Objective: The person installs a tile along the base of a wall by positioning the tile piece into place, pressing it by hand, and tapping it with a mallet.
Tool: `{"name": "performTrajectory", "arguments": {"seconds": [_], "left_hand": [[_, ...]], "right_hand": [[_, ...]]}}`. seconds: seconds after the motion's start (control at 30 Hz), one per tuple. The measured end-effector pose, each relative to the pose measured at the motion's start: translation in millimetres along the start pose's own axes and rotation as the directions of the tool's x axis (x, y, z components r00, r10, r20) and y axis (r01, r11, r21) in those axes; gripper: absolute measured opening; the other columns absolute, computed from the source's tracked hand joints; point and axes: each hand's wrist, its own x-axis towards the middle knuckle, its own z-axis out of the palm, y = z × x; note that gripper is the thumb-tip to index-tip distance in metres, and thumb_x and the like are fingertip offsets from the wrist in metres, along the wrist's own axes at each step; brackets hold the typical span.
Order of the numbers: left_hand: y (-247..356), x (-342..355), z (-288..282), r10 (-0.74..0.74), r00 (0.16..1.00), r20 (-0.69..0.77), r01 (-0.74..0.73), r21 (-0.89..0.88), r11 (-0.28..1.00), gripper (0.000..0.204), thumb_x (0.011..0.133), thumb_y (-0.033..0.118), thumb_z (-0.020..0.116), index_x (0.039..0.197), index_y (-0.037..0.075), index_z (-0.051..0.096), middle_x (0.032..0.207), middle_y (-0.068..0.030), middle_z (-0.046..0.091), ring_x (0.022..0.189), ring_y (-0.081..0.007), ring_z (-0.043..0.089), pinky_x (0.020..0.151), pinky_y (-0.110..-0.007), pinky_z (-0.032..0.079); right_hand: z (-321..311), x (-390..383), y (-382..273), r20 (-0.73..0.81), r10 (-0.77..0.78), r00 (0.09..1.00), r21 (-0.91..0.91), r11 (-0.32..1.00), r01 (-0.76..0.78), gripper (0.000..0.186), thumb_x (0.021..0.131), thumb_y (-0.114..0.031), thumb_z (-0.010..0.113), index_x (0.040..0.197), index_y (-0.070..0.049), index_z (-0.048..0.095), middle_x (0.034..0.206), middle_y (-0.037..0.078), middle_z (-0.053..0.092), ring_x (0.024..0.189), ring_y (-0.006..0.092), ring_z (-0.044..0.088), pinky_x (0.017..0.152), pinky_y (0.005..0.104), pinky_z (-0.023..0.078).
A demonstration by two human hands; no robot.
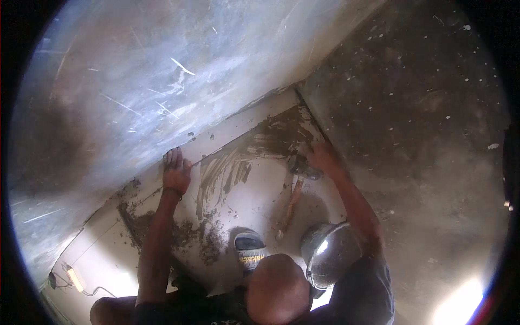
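Nearest the lens: a bent knee (279, 290) at bottom centre, w/ a shiny metal bowl (326, 254) just beside it on the right and a sandalled foot (249, 250) just above it on the pale floor (260, 192).

Left hand (176, 170) lies flat on the floor right at the foot of the grey wall (135, 81), fingers straight and close together, holding nothing; a dark band sits at the wrist.

Right hand (320, 158) is curled shut round a small tool (302, 169) (too dark and blurred to tell what kind), pressed to the floor near the corner where the pale floor meets the dark speckled surface (411, 97). Brown mortar (230, 170) is smeared in streaks between the two hands, w/ thicker dark patches toward the corner and crumbs lower left near the left forearm.

A brownish stick-like thing (290, 208) lies on the floor below the right hand, approx. btw the tool and the bowl. Far lower left, a small lamp w/ cable (73, 279) lies on the floor.
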Motion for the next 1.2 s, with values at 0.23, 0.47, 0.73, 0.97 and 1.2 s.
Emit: {"name": "performTrajectory", "arguments": {"seconds": [0.23,0.47,0.73,0.97,1.2], "left_hand": [[9,3,-22,-0.047,0.995,0.092,0.051,-0.04,0.998,0.064,0.106,0.039,0.044,0.157,0.001,0.033,0.16,-0.0199,0.037,0.149,-0.0392,0.031,0.126,-0.051,0.022],[10,1,-19,-0.067,0.991,0.115,0.071,-0.027,0.997,0.068,0.106,0.041,0.045,0.159,0.001,0.029,0.162,-0.0209,0.035,0.15,-0.0411,0.031,0.126,-0.049,0.021],[14,3,-24,-0.102,0.985,0.138,0.113,-0.068,0.991,0.07,0.106,0.045,0.042,0.16,0.002,0.028,0.164,-0.0193,0.032,0.152,-0.04,0.027,0.127,-0.048,0.018],[13,4,-26,-0.101,0.969,0.225,0.107,-0.016,0.994,0.069,0.107,0.043,0.042,0.159,0.001,0.029,0.166,-0.0187,0.029,0.153,-0.0382,0.025,0.127,-0.049,0.017],[22,9,-14,-0.002,0.982,0.191,-0.022,0.124,0.992,0.067,0.106,0.042,0.042,0.157,0.0,0.033,0.162,-0.0208,0.033,0.152,-0.0401,0.027,0.126,-0.051,0.02]], "right_hand": [[50,145,-14,-0.475,0.002,0.88,-0.068,0.997,-0.039,0.067,0.107,-0.053,0.038,0.138,0.004,0.057,0.139,0.034,0.055,0.133,0.0475,0.05,0.111,0.055,0.041],[71,188,16,-0.591,-0.167,0.789,-0.209,0.977,0.051,0.063,0.106,-0.052,0.039,0.127,0.002,0.064,0.129,0.034,0.061,0.123,0.0485,0.057,0.106,0.0551,0.045],[77,163,-1,-0.441,-0.12,0.889,-0.029,0.992,0.12,0.043,0.105,-0.042,0.047,0.12,-0.009,0.071,0.112,0.026,0.071,0.102,0.0493,0.066,0.094,0.056,0.052],[59,142,-17,-0.673,-0.401,0.622,-0.357,0.912,0.201,0.046,0.105,-0.043,0.047,0.12,-0.005,0.069,0.112,0.026,0.071,0.106,0.0455,0.068,0.096,0.0558,0.051],[36,156,-14,-0.264,-0.076,0.962,-0.147,0.988,0.038,0.046,0.105,-0.042,0.046,0.111,-0.005,0.074,0.114,0.026,0.07,0.109,0.0432,0.067,0.097,0.0555,0.05]]}}
